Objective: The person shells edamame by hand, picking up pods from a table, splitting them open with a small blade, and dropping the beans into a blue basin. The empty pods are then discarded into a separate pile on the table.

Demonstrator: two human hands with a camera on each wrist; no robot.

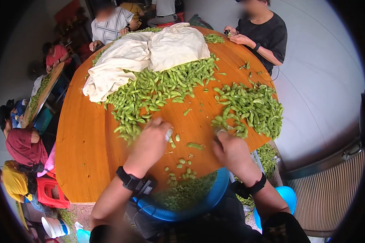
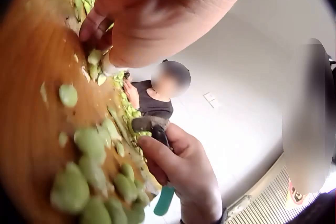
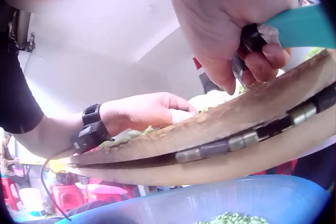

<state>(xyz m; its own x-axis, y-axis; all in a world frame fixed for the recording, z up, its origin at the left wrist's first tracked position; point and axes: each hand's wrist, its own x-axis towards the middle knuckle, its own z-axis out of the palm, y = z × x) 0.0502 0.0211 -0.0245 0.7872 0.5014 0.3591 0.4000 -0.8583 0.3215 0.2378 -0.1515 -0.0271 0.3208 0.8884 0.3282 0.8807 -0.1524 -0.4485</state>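
My left hand (image 1: 150, 141) reaches low over the tabletop, its fingers at the near edge of the edamame pods (image 1: 158, 87) and its thumb wrapped in white. Beside that thumb lie loose shelled beans (image 2: 94, 58), and more beans (image 1: 187, 174) are scattered near the table edge. My right hand (image 1: 235, 152) grips a small tool with a teal handle (image 3: 307, 27) and a dark metal end (image 2: 142, 124), above the table's front edge. The tool's exact kind cannot be made out. A single pod (image 1: 195, 146) lies between the hands.
A white cloth (image 1: 178, 46) covers part of the pods. Another pod pile (image 1: 255, 107) lies at the right. Below the table edge sits a blue basin (image 1: 219, 190) holding shelled beans. Other people (image 1: 267, 36) sit around the table; a red stool (image 1: 52, 194) stands at left.
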